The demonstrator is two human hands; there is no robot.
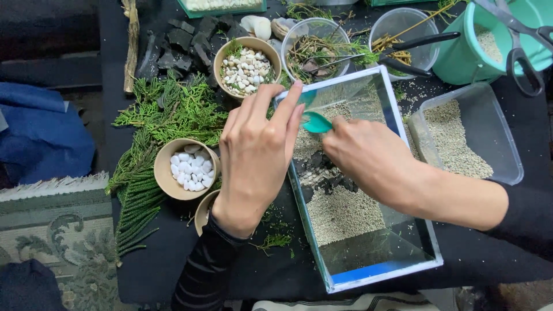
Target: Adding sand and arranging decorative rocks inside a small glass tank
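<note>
The left hand (253, 158) rests fingers together on the rim of the rectangular clear glass tank (377, 92). Just beside it, the right hand (368, 156) pinches a small teal plastic scoop (316, 122) over pale gravel (343, 213).

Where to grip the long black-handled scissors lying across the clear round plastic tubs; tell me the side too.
Judging from their pose, take the long black-handled scissors by the two black handles, which jut out rightward past the clear round plastic tub. Come from the right, above the tub rim, since the thin blades point left into the plant-filled tub.
</note>
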